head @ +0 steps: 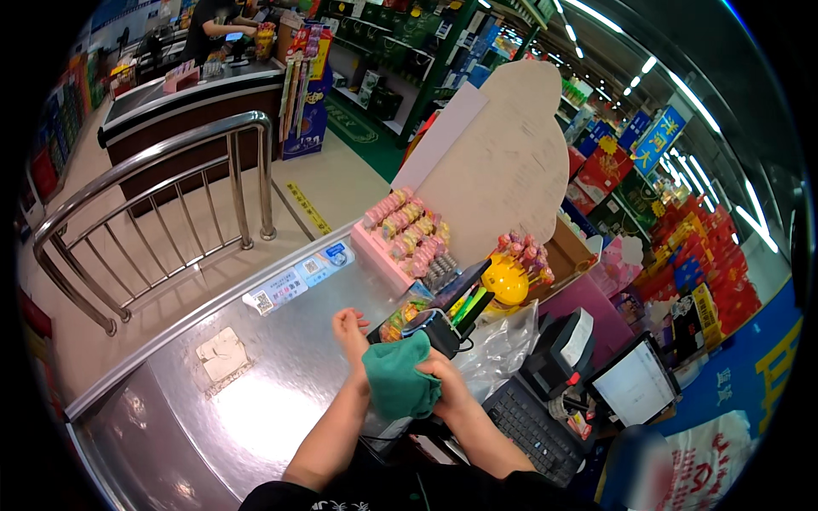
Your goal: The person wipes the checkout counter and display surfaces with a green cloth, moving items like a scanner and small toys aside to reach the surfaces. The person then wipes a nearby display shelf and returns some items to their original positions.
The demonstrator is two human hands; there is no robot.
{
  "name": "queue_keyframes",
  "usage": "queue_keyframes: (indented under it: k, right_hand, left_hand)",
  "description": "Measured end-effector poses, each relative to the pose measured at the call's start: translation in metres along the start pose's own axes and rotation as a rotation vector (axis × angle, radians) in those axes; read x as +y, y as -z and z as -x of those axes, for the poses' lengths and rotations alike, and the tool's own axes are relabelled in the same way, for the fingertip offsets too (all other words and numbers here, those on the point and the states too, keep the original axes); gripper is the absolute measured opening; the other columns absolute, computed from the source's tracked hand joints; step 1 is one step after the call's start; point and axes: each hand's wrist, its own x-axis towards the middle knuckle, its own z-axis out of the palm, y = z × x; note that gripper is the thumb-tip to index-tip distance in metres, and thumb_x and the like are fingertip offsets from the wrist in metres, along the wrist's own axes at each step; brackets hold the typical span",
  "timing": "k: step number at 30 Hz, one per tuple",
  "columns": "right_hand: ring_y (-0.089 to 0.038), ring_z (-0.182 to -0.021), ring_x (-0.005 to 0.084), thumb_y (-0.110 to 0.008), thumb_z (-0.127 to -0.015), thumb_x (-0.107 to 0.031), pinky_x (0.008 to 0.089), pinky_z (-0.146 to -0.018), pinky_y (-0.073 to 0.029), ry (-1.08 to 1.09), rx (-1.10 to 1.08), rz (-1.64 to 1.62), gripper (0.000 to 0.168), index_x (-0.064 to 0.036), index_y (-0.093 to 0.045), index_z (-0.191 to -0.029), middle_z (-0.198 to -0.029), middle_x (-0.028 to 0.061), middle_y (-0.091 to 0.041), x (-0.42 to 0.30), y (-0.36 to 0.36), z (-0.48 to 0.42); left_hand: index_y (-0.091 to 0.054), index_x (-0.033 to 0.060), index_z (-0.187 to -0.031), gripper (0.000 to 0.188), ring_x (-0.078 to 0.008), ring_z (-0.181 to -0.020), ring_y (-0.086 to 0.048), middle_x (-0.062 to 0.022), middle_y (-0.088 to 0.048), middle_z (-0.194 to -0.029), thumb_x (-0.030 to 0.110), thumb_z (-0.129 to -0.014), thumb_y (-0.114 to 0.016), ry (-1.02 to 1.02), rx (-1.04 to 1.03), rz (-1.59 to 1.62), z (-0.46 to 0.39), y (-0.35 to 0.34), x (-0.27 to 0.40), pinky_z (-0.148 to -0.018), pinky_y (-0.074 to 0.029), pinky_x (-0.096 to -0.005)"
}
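A bunched green cloth [399, 377] hangs from my right hand [447, 383], whose fingers grip its right side over the counter's inner edge. My left hand [350, 329] is just to the left, fingers loosely curled with nothing seen between them; the cloth covers part of its wrist. Right behind the cloth stand a black payment scanner [434, 329] and a black bin of wrapped sweets [409, 310]. The metal checkout counter [287, 358] spreads out to the left, with printed code stickers [297, 281] along its far edge.
A pink candy rack [383, 255] and a yellow lollipop holder [506, 281] stand beyond the hands. To the right are a keyboard [533, 428], a receipt printer [562, 351] and a screen [632, 380]. A steel railing [172, 150] stands past the counter; a person [214, 29] works at another checkout.
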Motion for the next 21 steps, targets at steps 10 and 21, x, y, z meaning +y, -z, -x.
queue_keyframes:
  k: [10,21]
  right_hand:
    - [-0.057,-0.1,0.0158,-0.046,-0.09,-0.006,0.0294,-0.087,-0.046,0.131,0.056,-0.085,0.036,-0.001,-0.049,-0.125,-0.113,0.0077,-0.058,0.035,-0.031,-0.05]
    - [-0.06,-0.09,0.0331,-0.051,-0.086,-0.006,0.043,-0.076,-0.047,0.578,0.653,0.968,0.029,-0.005,-0.052,-0.115,-0.102,0.0178,-0.06,0.108,-0.022,-0.284]
  left_hand:
    - [-0.058,0.0006,-0.107,0.028,-0.0294,-0.091,-0.06,-0.0163,-0.063,-0.1,0.019,-0.086,-0.059,-0.206,-0.367,-0.672,0.051,0.079,0.047,-0.08,-0.046,-0.0372]
    - [-0.049,0.0156,-0.13,0.056,-0.0306,-0.103,-0.062,-0.0107,-0.058,-0.123,0.048,-0.085,-0.057,-0.404,-1.289,-1.45,0.029,0.127,-0.055,-0.086,-0.049,-0.0446]
